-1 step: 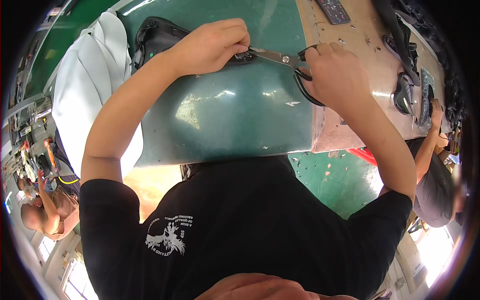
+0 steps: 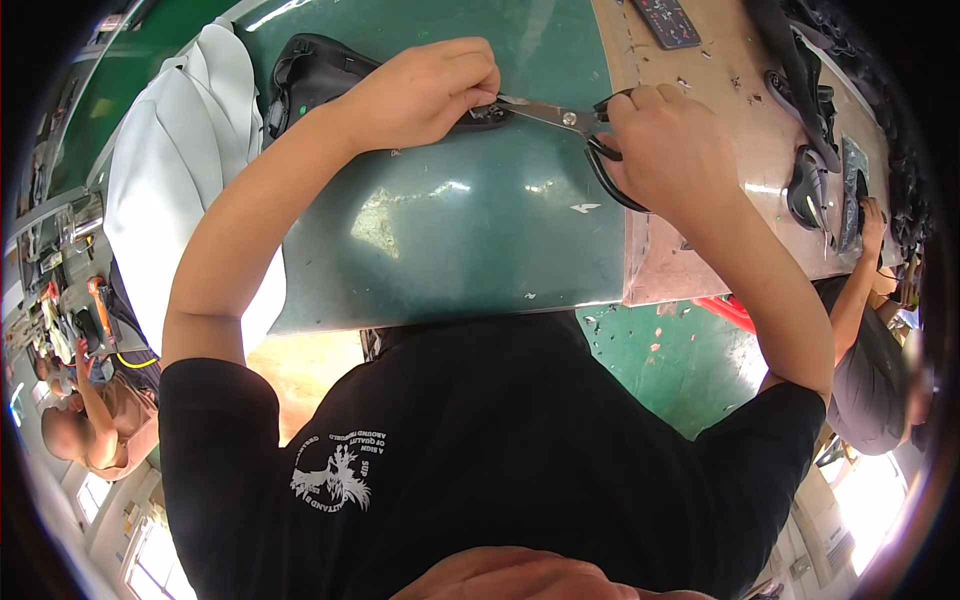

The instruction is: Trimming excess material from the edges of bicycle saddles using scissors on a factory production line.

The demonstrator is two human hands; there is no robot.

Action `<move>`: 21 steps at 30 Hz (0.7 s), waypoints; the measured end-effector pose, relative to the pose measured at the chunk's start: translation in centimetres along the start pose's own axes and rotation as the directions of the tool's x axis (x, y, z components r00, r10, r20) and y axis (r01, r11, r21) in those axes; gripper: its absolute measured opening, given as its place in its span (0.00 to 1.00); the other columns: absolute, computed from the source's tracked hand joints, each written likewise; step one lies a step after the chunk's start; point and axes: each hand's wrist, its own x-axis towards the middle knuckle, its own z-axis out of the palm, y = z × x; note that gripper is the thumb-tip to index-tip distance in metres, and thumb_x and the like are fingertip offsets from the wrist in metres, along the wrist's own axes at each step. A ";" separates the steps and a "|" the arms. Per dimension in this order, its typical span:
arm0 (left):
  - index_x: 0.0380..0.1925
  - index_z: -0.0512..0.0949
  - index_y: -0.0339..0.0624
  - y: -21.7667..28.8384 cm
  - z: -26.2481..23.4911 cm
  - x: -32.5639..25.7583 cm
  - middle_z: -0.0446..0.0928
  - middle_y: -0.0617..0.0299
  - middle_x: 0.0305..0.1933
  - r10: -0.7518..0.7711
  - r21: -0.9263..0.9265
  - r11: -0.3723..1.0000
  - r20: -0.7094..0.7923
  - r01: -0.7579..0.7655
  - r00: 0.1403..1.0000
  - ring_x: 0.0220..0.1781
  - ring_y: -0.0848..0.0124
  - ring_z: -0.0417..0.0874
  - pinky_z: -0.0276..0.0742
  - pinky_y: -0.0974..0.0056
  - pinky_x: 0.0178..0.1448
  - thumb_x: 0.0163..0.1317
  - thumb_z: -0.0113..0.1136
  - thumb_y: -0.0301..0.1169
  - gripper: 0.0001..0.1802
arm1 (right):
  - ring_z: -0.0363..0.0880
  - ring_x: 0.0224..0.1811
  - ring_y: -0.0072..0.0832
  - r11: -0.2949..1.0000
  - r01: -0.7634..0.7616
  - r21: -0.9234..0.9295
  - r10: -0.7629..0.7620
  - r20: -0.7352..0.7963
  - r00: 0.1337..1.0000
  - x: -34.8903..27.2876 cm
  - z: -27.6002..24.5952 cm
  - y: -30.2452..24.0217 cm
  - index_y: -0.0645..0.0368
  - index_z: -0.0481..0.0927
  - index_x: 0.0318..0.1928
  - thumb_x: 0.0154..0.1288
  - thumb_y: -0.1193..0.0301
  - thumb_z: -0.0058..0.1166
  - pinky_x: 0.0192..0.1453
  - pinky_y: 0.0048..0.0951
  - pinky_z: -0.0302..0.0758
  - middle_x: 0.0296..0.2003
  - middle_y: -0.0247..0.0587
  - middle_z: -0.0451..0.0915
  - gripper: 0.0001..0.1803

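My right hand (image 2: pixel 675 145) is closed round the black handles of a pair of scissors (image 2: pixel 548 112), with fingers in the loops. The blades point left and their tips meet the fingertips of my left hand (image 2: pixel 435 92). That hand is closed in a pinch; what lies between the fingers is too small and hidden to make out. Beneath the left hand is a black saddle-shaped piece (image 2: pixel 310 72), broad at its left end and narrow at the right. My left wrist and hand cover its middle, and its narrow end shows just under the scissor tips.
White sheets (image 2: pixel 185 150) are heaped at the left of the green tabletop (image 2: pixel 450 250). A brown board (image 2: pixel 700 260) covers the right side, with a phone-like black object (image 2: pixel 668 22), scraps and more black pieces (image 2: pixel 808 185). A co-worker's hand (image 2: pixel 873 225) reaches in at right.
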 end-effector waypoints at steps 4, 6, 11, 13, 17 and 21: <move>0.36 0.74 0.36 -0.2 -0.1 -0.1 0.72 0.55 0.38 -0.012 -0.010 1.000 0.011 0.012 1.000 0.38 0.57 0.75 0.74 0.58 0.43 0.68 0.59 0.19 0.03 | 0.86 0.36 0.38 0.997 0.067 -0.040 -0.068 -0.026 0.997 0.7 -0.2 -0.4 0.59 0.84 0.30 0.53 0.72 0.61 0.40 0.39 0.84 0.29 0.42 0.84 0.05; 0.36 0.74 0.36 -0.2 -0.1 0.0 0.72 0.55 0.38 -0.017 -0.022 1.000 0.012 0.017 1.000 0.38 0.57 0.75 0.74 0.58 0.43 0.68 0.59 0.19 0.03 | 0.87 0.35 0.39 0.996 0.073 -0.048 -0.074 -0.028 0.997 0.9 -0.3 -0.3 0.59 0.84 0.29 0.52 0.73 0.60 0.39 0.39 0.84 0.28 0.42 0.84 0.04; 0.36 0.74 0.36 -0.4 -0.1 0.0 0.72 0.56 0.38 -0.054 -0.042 0.998 0.017 0.054 0.998 0.39 0.58 0.75 0.73 0.59 0.45 0.69 0.58 0.20 0.03 | 0.86 0.33 0.39 0.994 0.107 0.013 -0.107 0.037 0.994 1.1 0.7 1.0 0.58 0.83 0.29 0.52 0.74 0.59 0.36 0.40 0.83 0.27 0.43 0.83 0.03; 0.37 0.75 0.36 -0.5 -0.3 0.0 0.73 0.56 0.38 -0.074 -0.054 0.996 0.026 0.075 0.997 0.40 0.59 0.76 0.74 0.59 0.46 0.70 0.58 0.22 0.02 | 0.86 0.34 0.39 0.992 0.122 0.008 -0.122 -0.005 0.992 0.7 1.2 1.3 0.58 0.83 0.30 0.53 0.73 0.61 0.37 0.40 0.83 0.27 0.43 0.83 0.03; 0.39 0.76 0.37 -2.1 -1.0 -0.5 0.75 0.60 0.38 -0.221 -0.328 0.924 -0.033 0.198 0.975 0.40 0.64 0.76 0.74 0.62 0.48 0.72 0.60 0.27 0.05 | 0.86 0.37 0.38 0.998 0.067 -0.001 -0.067 -0.047 0.997 0.0 0.8 1.3 0.57 0.82 0.32 0.57 0.66 0.66 0.39 0.39 0.83 0.30 0.41 0.83 0.09; 0.40 0.78 0.37 -0.9 -1.1 -0.3 0.75 0.62 0.38 -0.160 -0.231 0.963 -0.058 0.142 0.985 0.40 0.68 0.76 0.74 0.63 0.46 0.71 0.63 0.27 0.06 | 0.85 0.38 0.37 0.998 0.061 -0.007 -0.062 -0.094 0.994 -0.6 0.0 1.4 0.56 0.82 0.31 0.57 0.63 0.69 0.40 0.38 0.82 0.31 0.39 0.82 0.12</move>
